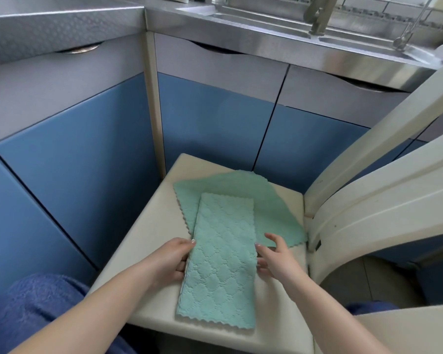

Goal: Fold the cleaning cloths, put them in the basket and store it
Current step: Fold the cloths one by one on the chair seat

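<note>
The folded mint-green quilted cleaning cloth [221,261] is lying lengthwise away from the person, both hands flanking its middle: left hand [173,259] fingers pinching one long edge, right hand [276,259] fingers loosely touching the other.

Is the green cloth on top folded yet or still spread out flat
Folded once: the top cloth is a narrow strip with layered edges along its left side, while the cloth beneath lies spread.

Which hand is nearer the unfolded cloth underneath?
Right. The right hand rests partly over the unfolded cloth; the left hand grips the folded cloth at its far side.
</note>
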A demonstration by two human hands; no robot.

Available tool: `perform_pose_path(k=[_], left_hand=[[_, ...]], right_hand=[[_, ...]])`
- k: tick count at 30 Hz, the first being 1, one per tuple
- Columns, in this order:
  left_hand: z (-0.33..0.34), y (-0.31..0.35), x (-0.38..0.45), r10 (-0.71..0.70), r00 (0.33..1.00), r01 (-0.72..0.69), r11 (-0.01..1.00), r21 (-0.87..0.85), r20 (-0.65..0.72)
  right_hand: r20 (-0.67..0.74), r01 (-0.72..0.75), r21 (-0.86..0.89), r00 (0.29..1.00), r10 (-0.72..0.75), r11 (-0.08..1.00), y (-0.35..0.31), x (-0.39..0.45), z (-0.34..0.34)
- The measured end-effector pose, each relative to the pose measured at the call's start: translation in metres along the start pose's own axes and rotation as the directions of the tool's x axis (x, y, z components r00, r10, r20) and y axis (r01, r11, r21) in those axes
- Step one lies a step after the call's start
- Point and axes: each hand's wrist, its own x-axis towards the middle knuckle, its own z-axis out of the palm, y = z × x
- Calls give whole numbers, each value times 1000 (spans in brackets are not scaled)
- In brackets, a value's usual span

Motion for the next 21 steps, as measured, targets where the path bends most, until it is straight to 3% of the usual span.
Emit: perform_pose_path(k=[5, 8, 13, 16, 18, 20, 21], left_hand=[[-7, -13, -12, 98, 995, -88, 958, 273, -25], [-13, -20, -15, 253, 967, -232, 823, 518, 32], [-23, -27, -15, 546, 824, -385, 350, 854, 148], [-27, -34, -10, 734, 586, -430, -76, 899, 342], [-29, -36, -8, 759, 424, -460, -291, 839, 495], [-30, -38, -5, 701, 384, -523, -371, 767, 601], [-30, -38, -3, 683, 405, -554, -345, 758, 607]], right_hand=[[52, 73, -60, 996, -70, 996, 21, -20, 7], [100, 141, -127, 987, -129, 982, 25, -25, 5], [154, 94, -45, 984, -86, 995, 30, -26, 4], [151, 89, -75, 986, -77, 993, 34, -28, 3], [129, 124, -139, 986, -106, 983, 38, -29, 3], [94, 155, -175, 986, -140, 972, 40, -29, 3], [71, 170, -170, 984, -161, 971, 40, -29, 3]])
